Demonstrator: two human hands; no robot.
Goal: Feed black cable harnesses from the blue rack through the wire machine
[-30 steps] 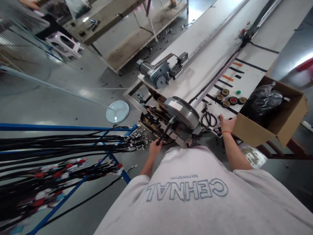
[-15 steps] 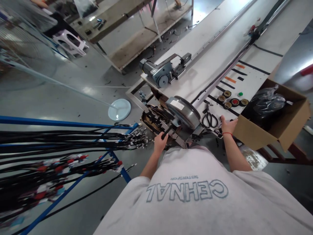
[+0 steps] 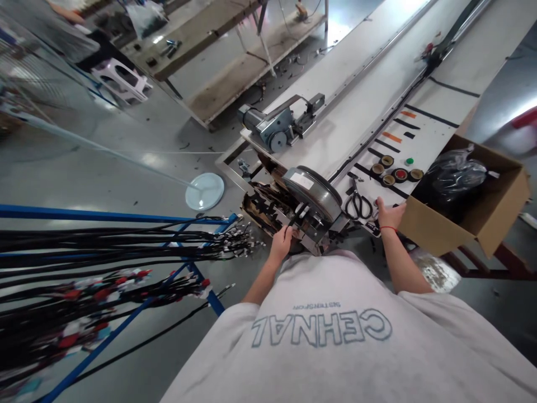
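Note:
My left hand (image 3: pixel 281 244) is closed around the end of a black, cable-like piece (image 3: pixel 298 214), beside the round metal wheel (image 3: pixel 314 193) of the machine at the table's end. Exactly what the piece is cannot be made out. My right hand (image 3: pixel 390 216) lies at the table's edge with thumb and fingers apart, between black-handled scissors (image 3: pixel 358 207) and a cardboard box (image 3: pixel 440 235). It grips nothing that I can see. Several tape rolls (image 3: pixel 389 179) sit on the table just beyond the scissors.
Black cable bundles (image 3: pixel 126 238) hang over a blue frame (image 3: pixel 75 211) at left. A motor unit (image 3: pixel 277 126) stands on the long white table (image 3: pixel 356 106). Below left is a pale round base (image 3: pixel 205 191). Black and orange tape strips (image 3: pixel 392 137) line the tabletop. A person (image 3: pixel 62 28) is at top left.
My left hand has moved slightly up and to the right, toward the wheel, with the black piece. My right hand stays almost where it was.

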